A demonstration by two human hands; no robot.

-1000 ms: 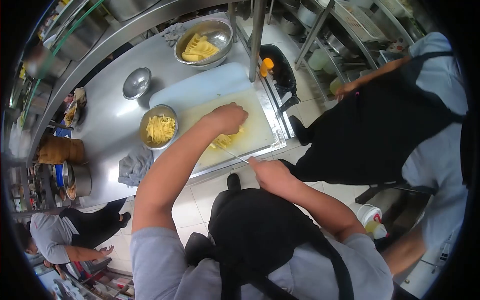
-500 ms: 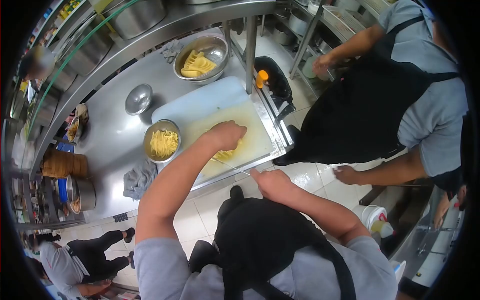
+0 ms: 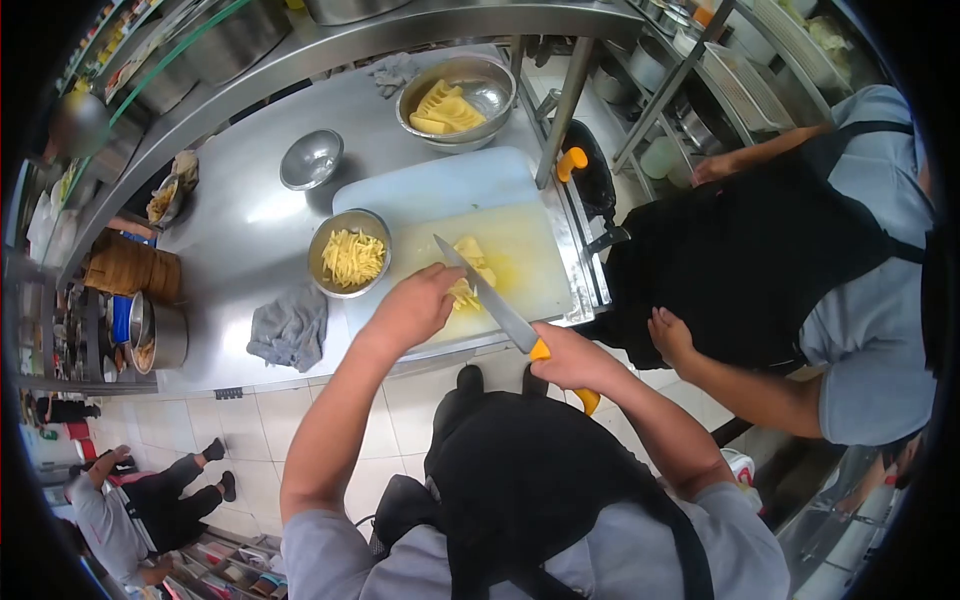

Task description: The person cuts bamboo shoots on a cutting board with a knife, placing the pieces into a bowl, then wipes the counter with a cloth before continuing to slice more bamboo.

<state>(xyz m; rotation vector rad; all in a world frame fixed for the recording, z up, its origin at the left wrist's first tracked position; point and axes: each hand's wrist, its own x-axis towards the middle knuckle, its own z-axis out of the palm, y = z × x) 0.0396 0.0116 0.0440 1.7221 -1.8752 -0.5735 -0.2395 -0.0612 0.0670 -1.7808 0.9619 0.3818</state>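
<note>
Head camera looks steeply down onto cutting board (image 3: 520, 250)

Left hand (image 3: 415, 308) reaches forward, fingers curled; right hand (image 3: 570, 358) fisted (arm bent)

- A commercial kitchen, to judge by the fittings: a long stainless steel counter (image 3: 240, 240) with a steel overshelf (image 3: 330, 45) above it.
- Steel mixing bowls (image 3: 312, 158) stand on the counter beside a large white cutting board (image 3: 450, 190).
- Wire racks (image 3: 720, 80) at the far right hold what look like pots and containers, though the lens blurs them.
- Co-workers in grey shirts and black aprons (image 3: 760, 260) stand close by on a tiled floor (image 3: 250, 440).
</note>
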